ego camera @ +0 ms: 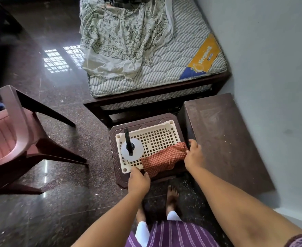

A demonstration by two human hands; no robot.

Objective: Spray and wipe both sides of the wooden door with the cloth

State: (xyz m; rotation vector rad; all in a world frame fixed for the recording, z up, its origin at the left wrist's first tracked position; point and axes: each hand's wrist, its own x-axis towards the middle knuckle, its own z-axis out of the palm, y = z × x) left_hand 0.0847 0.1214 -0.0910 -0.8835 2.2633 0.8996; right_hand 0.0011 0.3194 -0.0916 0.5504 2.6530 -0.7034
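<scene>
Both hands are down at the cream plastic basket (pixel 152 138), which sits on a low dark brown plastic stool (pixel 117 138). The left hand (pixel 138 180) has its fingers curled over the basket's near rim, by the near-left corner, so it looks like it's gripping that rim. The right hand (pixel 194 155) is at the basket's right end, fingers bent down onto the red-and-white checked cloth (pixel 164 160) where it bunches up; can't really tell if it's pinching the cloth or the basket edge under it. Both arms reach forward and down, nearly straight.

The cloth lies across the near-right part of the basket and spills over the near rim. A clear spray bottle (pixel 130 150) with a black trigger head stands upright in the basket's left end.

Room's pretty tight: a dark wooden worktop (pixel 223 139) is right up against the stool on the right, a bed frame with a quilted mattress (pixel 173 68) just beyond on the far side. Open dark granite floor (pixel 57 202) to the left, with a pink plastic chair (pixel 13 131) further left. Bare feet just near of the stool.
</scene>
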